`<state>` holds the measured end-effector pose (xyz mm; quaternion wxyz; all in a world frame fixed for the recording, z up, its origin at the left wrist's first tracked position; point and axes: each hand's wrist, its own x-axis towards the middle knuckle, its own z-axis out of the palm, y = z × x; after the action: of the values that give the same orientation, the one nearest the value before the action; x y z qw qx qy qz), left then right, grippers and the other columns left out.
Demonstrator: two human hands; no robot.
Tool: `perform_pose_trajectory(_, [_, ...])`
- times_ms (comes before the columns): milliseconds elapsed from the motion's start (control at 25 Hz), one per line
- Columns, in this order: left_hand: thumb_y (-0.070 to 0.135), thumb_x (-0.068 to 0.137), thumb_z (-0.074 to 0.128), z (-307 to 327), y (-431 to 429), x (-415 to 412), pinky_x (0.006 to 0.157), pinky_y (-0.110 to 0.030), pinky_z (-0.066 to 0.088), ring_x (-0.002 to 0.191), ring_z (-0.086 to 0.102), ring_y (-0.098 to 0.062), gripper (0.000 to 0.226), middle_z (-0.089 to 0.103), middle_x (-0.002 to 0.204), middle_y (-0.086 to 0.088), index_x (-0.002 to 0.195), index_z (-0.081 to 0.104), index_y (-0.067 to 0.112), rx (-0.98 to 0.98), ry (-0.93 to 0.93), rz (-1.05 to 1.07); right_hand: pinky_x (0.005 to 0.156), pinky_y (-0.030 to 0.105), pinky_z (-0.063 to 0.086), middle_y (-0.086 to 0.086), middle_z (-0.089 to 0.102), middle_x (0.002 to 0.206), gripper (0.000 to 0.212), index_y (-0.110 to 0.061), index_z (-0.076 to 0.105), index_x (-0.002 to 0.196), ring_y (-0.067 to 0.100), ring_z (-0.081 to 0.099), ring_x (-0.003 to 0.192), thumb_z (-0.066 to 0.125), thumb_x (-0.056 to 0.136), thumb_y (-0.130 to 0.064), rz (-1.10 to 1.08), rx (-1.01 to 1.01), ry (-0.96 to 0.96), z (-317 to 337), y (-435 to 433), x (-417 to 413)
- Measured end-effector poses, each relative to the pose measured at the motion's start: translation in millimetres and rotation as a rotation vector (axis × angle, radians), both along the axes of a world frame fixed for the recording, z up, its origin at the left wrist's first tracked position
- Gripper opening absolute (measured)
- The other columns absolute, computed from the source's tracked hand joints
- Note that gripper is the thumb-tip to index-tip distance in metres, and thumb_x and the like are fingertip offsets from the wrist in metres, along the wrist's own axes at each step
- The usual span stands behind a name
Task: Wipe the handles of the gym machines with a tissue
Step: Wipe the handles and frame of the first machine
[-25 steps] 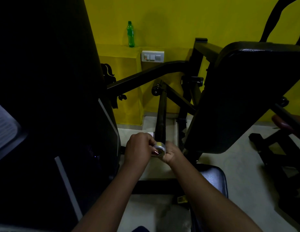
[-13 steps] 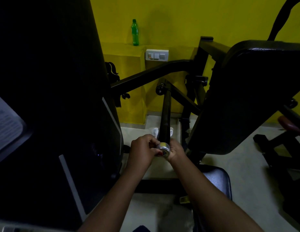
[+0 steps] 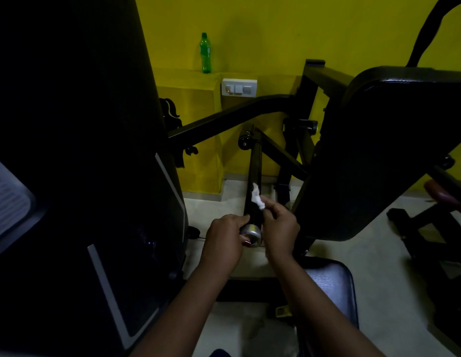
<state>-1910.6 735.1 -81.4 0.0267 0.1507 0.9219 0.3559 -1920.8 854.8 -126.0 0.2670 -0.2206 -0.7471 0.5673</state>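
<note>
now the left hand (image 3: 224,235) grips the near end of the long black handle (image 3: 253,171), its fingers curled round it right by the shiny silver cap (image 3: 251,231). the right hand (image 3: 279,228) pinches a small white tissue (image 3: 257,198) in its fingers and presses it on the right side of the handle, a bit farther up the bar. the handle runs away toward the yellow wall (image 3: 301,29). a big black pad (image 3: 378,150) stands to the right, and a dark seat (image 3: 329,282) sits under the right arm. far back, a green bottle (image 3: 205,53) stands upright on a ledge, near a white switch plate (image 3: 239,87).
</note>
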Motion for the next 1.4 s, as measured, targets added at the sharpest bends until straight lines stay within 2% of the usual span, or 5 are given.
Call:
perform_pose_trajectory(640, [0.008,0.072,0.080,10,-1,-11,0.083,-0.034,0.056,0.092,0.068,-0.018,0.032,0.074,0.097,-0.006,0.103,0.076,0.016,-0.067,-0.073,-0.013,0.072,0.026,0.049,0.001,0.071,0.093,0.021,-0.019,0.076,0.092,0.018,0.066,0.087,0.068,0.076,-0.008,0.713,0.982,-0.078,49,30,-7])
perform_pose_trajectory(920, [0.013,0.080,0.073,17,7,-8,0.077,-0.029,0.052,0.091,0.065,-0.019,0.021,0.071,0.098,-0.006,0.101,0.074,0.016,-0.268,0.024,0.018,0.076,0.032,0.049,0.010,0.066,0.107,0.016,-0.012,0.071,0.099,0.026,0.061,0.101,0.059,0.089,-0.010,1.066,1.501,-0.652,82,-6,-96])
perform_pose_trajectory(1040, [0.014,0.088,0.065,14,5,-4,0.067,-0.026,0.047,0.085,0.063,-0.017,0.013,0.068,0.093,-0.004,0.095,0.074,0.018,-0.243,0.046,0.040,0.075,0.033,0.040,0.009,0.064,0.099,0.018,-0.006,0.067,0.097,0.023,0.054,0.087,0.050,0.094,-0.004,1.378,1.649,-0.611,97,-7,-86])
perform_pose_trajectory(1280, [0.013,0.082,0.073,3,2,-10,0.084,-0.032,0.051,0.100,0.064,-0.020,0.044,0.069,0.111,-0.008,0.125,0.065,0.022,-0.208,-0.005,-0.017,0.080,0.031,0.046,0.007,0.065,0.111,0.023,-0.018,0.072,0.107,0.026,0.057,0.105,0.061,0.089,-0.010,1.070,1.480,-0.367,82,30,-95])
perform_pose_trajectory(1400, [0.007,0.080,0.073,4,2,-8,0.082,-0.038,0.054,0.093,0.067,-0.020,0.034,0.072,0.101,-0.008,0.112,0.073,0.020,-0.157,-0.017,-0.008,0.072,0.027,0.037,0.005,0.060,0.109,0.020,-0.023,0.072,0.105,0.024,0.050,0.102,0.062,0.089,-0.014,0.877,1.282,-0.296,63,32,-67])
